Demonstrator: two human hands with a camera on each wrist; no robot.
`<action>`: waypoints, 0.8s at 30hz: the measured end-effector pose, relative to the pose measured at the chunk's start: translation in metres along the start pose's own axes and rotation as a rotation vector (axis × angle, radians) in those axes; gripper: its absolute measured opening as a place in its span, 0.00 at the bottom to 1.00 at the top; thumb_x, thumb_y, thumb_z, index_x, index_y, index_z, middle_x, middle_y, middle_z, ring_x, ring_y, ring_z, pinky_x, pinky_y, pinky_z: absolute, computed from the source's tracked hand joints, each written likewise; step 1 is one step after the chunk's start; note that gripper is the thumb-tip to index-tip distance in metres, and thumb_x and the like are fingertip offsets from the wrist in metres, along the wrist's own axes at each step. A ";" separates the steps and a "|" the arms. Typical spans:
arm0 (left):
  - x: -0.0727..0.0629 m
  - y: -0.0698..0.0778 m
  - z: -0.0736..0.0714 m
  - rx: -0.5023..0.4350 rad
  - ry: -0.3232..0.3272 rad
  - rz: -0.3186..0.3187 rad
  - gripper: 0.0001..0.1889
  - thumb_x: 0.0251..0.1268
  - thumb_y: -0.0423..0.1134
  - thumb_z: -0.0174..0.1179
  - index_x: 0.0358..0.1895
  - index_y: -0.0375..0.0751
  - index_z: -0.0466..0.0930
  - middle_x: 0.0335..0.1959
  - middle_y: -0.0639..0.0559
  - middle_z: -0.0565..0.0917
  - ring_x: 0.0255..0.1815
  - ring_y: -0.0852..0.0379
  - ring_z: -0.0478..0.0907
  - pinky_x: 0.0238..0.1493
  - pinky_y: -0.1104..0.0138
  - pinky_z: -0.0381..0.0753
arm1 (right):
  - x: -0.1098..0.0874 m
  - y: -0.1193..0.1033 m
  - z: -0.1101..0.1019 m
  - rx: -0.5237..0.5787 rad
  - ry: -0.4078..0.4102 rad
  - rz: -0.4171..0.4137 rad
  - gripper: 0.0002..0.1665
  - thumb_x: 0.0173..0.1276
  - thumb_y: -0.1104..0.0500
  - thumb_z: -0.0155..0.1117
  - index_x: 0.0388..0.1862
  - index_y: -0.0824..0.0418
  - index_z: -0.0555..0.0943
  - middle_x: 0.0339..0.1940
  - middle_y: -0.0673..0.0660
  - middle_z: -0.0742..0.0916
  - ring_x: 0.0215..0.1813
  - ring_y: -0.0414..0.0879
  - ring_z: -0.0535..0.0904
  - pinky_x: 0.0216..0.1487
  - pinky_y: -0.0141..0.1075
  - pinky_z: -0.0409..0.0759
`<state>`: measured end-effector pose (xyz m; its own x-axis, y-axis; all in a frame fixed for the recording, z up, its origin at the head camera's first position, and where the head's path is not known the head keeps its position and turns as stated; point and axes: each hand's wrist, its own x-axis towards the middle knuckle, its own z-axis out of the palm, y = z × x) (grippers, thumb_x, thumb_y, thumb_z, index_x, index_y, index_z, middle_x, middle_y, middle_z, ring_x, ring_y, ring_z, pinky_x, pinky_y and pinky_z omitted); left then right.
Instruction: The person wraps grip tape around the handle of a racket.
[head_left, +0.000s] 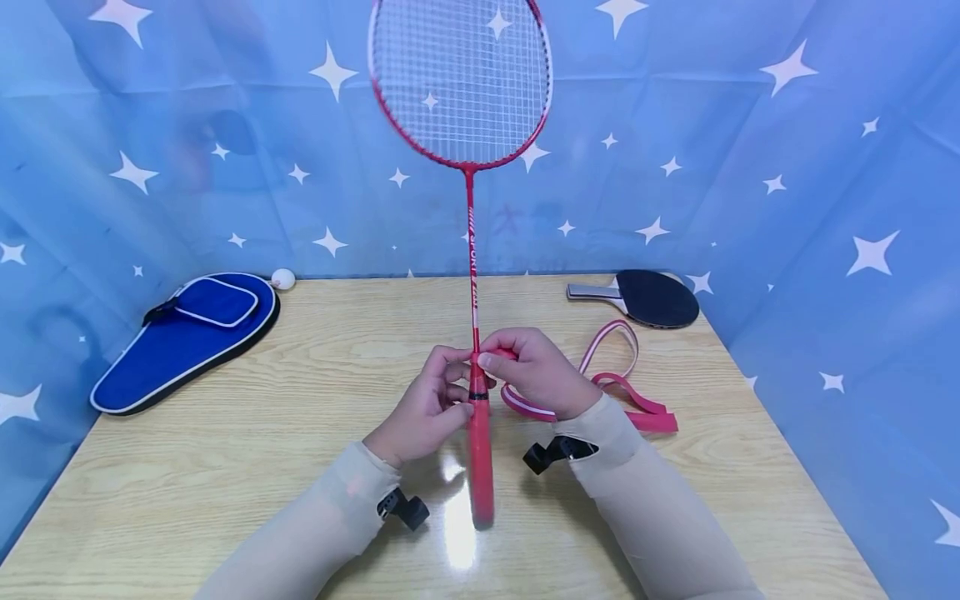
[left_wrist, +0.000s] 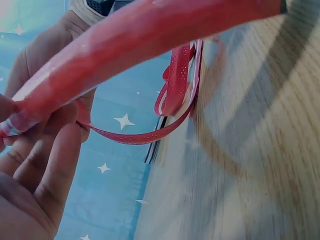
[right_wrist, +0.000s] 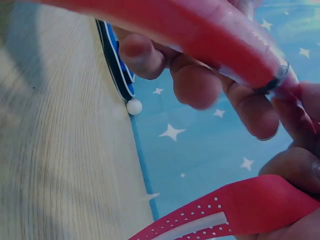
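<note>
A red badminton racket (head_left: pixel 481 467) points away from me, its strung head up in front of the curtain and its handle low over the table. My left hand (head_left: pixel 426 412) holds it where the shaft meets the top of the handle, fingers behind and thumb at the side. At that same spot my right hand (head_left: pixel 536 371) pinches one end of a red grip tape (head_left: pixel 652 422) against the racket. The rest of the tape loops loosely onto the table to the right. Small holes and a white strip show on the tape (right_wrist: pixel 255 205) in the right wrist view.
At the back left of the wooden table (head_left: pixel 262 492) lies a blue paddle case (head_left: pixel 172 367) with white piping, a white ball (head_left: pixel 282 279) beside its tip. A black table tennis paddle (head_left: pixel 660 298) lies back right. A starry blue curtain (head_left: pixel 735 125) encloses the table's back and sides.
</note>
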<state>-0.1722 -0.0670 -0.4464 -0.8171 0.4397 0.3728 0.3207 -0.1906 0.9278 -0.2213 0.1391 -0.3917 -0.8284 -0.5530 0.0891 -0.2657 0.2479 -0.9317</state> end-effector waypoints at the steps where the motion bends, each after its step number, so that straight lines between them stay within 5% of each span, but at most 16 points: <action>1: 0.000 0.001 0.001 0.023 0.012 -0.003 0.31 0.61 0.16 0.51 0.69 0.32 0.57 0.53 0.22 0.80 0.38 0.50 0.87 0.38 0.65 0.90 | 0.000 0.000 0.001 -0.010 0.013 -0.008 0.10 0.80 0.64 0.60 0.46 0.65 0.88 0.32 0.57 0.87 0.33 0.44 0.76 0.39 0.33 0.78; 4: 0.000 0.003 0.003 0.077 0.046 -0.031 0.30 0.63 0.18 0.57 0.67 0.34 0.59 0.47 0.29 0.83 0.34 0.59 0.85 0.33 0.68 0.87 | 0.000 0.000 0.005 -0.029 0.039 -0.022 0.09 0.79 0.64 0.61 0.44 0.65 0.88 0.29 0.56 0.87 0.28 0.44 0.73 0.33 0.32 0.74; 10: 0.002 0.007 0.008 0.166 0.108 -0.086 0.29 0.65 0.25 0.68 0.62 0.36 0.60 0.42 0.38 0.87 0.32 0.58 0.83 0.33 0.70 0.86 | 0.000 -0.003 0.011 -0.116 0.059 -0.008 0.07 0.78 0.61 0.64 0.43 0.60 0.89 0.30 0.53 0.87 0.31 0.46 0.75 0.34 0.34 0.76; 17: 0.002 0.009 0.005 0.099 0.107 -0.126 0.26 0.68 0.22 0.62 0.62 0.37 0.59 0.55 0.34 0.87 0.39 0.48 0.89 0.42 0.62 0.92 | -0.004 -0.011 0.006 -0.135 0.047 0.027 0.10 0.76 0.62 0.65 0.49 0.60 0.91 0.37 0.54 0.90 0.36 0.50 0.80 0.41 0.39 0.83; 24: 0.002 0.010 0.003 0.027 0.093 -0.145 0.26 0.68 0.20 0.58 0.63 0.37 0.58 0.56 0.28 0.85 0.44 0.31 0.88 0.44 0.56 0.92 | -0.005 -0.016 0.005 -0.170 0.041 0.054 0.11 0.75 0.62 0.64 0.49 0.58 0.91 0.36 0.53 0.90 0.34 0.50 0.78 0.40 0.39 0.81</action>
<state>-0.1697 -0.0655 -0.4367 -0.8960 0.3780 0.2329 0.2079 -0.1063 0.9724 -0.2105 0.1340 -0.3790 -0.8619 -0.5037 0.0582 -0.2971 0.4086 -0.8630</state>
